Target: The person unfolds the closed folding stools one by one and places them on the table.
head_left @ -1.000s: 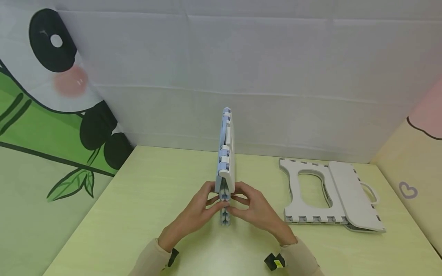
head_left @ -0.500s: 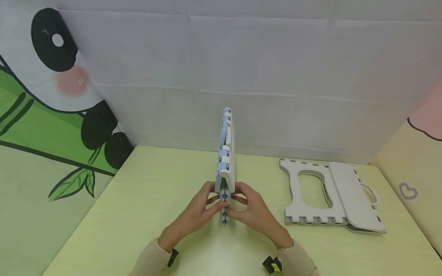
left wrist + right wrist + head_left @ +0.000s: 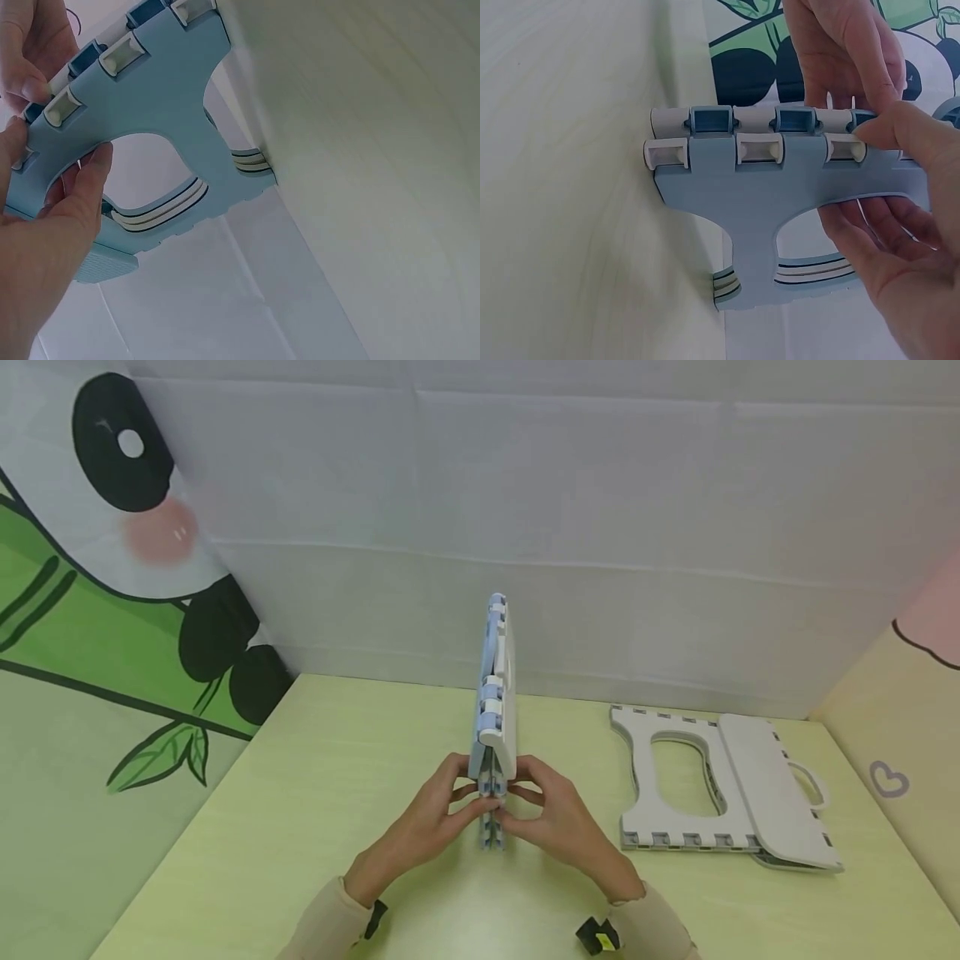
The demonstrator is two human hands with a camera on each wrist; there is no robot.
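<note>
1. Upright at the centre of the frame, a blue-and-white folding stool was held on edge on a pale, wood-grained desk, its far corner seen meeting the surface in the left wrist view.

2. It was grasped from both sides, by the left-hand grip and the right-hand grip, with thumbs placed along the hinged edge and fingers curled at the rounded opening.

3. The work was judged to be part-way: a two-sided hold was established, while the halves, it appeared, were left unsettled, neither spread wide nor pressed flush.

4. Smooth, matte moulded plastic was suggested by the look of the panels, in which blue sections were interlocked with white, barrel-like hinge knuckles; striped bands were seen inside the opening.

5. At the right of the frame, a grey-white folding stool was laid flat, untouched, its broad cutout, notched edges and looped handle exposed.

6. A creased white cloth was hung behind, with a panda motif shown at upper left.
</note>
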